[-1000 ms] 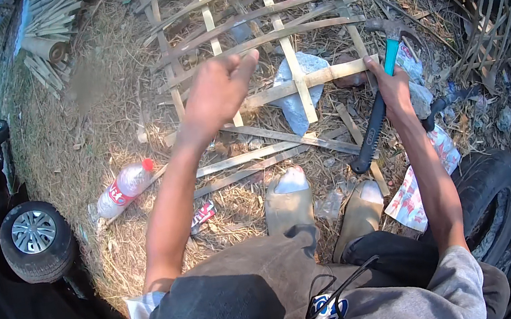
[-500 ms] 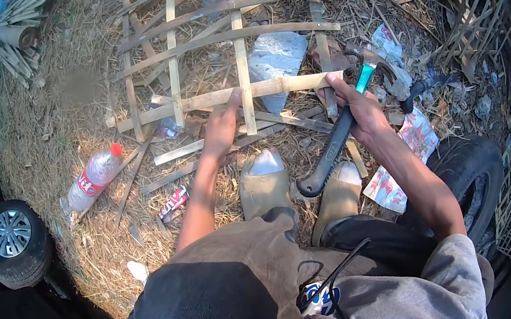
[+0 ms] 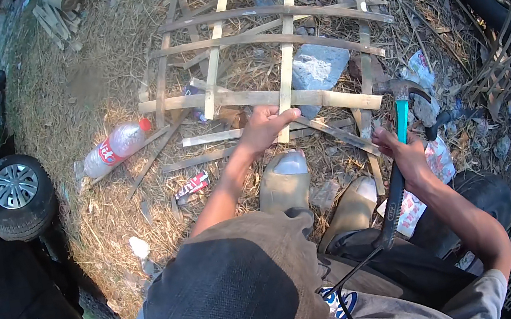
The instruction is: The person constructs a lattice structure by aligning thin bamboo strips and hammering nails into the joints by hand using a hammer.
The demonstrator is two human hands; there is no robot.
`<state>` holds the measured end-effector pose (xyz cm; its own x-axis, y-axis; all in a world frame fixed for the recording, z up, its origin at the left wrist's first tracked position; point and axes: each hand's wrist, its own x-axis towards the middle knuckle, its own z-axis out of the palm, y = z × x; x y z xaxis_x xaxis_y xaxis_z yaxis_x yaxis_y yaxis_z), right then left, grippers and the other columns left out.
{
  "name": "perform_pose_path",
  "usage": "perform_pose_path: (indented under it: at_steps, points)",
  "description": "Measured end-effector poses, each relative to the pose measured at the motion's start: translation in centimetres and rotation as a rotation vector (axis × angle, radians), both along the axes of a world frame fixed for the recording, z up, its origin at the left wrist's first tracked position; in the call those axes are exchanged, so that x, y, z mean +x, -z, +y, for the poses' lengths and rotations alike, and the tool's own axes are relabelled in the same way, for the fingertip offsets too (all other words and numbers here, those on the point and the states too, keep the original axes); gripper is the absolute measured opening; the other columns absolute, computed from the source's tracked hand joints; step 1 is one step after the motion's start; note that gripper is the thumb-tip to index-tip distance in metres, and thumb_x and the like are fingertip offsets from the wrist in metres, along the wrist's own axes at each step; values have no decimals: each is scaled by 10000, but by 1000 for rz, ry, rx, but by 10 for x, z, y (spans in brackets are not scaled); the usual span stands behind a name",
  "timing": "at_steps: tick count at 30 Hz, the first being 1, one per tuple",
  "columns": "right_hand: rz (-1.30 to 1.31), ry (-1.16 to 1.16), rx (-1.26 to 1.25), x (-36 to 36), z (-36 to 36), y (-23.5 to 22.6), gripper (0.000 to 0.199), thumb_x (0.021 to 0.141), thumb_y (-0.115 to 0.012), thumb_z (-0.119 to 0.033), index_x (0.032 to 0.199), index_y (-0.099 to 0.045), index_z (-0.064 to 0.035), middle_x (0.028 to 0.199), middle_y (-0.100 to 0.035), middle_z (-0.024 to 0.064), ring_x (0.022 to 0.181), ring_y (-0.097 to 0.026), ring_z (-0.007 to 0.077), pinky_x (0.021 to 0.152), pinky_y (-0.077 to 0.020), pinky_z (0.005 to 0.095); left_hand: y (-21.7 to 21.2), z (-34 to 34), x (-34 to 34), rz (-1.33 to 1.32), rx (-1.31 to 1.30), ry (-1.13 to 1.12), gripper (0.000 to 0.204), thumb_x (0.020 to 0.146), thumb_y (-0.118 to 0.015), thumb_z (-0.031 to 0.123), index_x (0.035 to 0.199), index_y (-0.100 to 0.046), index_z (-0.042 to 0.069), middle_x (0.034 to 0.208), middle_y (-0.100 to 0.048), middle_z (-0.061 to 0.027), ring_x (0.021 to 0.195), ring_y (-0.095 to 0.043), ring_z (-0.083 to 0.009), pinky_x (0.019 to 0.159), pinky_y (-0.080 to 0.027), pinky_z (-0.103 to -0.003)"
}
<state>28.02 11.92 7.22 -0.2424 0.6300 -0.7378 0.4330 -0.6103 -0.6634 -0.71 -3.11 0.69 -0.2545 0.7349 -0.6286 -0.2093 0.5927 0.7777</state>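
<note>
A woven lattice of pale split-bamboo slats point(image 3: 261, 30) lies flat on the dry straw ground, most of its crossing strips already laced; the near end looks unfinished, with loose slats point(image 3: 224, 136) lying just below the broad flat crosspiece point(image 3: 245, 98) that forms the lattice's near edge. The left hand point(image 3: 264, 127) rests at that crosspiece, fingers curled and pinching the lower end of one upright slat. The right hand point(image 3: 407, 158), off the lattice's near right corner, is closed tight round a claw hammer with a teal and black handle point(image 3: 400, 155). The hammer's long axis runs steeply up and slightly right, its steel head toward the lattice and its butt toward the person.
</note>
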Motion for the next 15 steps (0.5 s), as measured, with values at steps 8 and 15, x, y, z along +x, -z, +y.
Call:
perform_pose_path:
  at_steps: [8,15]
  points:
    - [-357,-253,66,58,31,-34,369,957,-723,-325,779,-489,-102,528,-442,-24,392,-419,91,379,-352,266,-29,-70,-41,169,-28,175,320,957,-699,300,1003,-771,-9,716,-648,40,645,-503,-38,570,-387,-261]
    - [-124,-77,196,26,51,-31,359,954,-711,-367,828,-553,-71,548,-462,-30,415,-413,72,406,-340,266,-31,-75,-30,385,-167,325,362,950,-690,347,863,-768,4,529,-463,45,549,-369,-57,508,-311,-278]
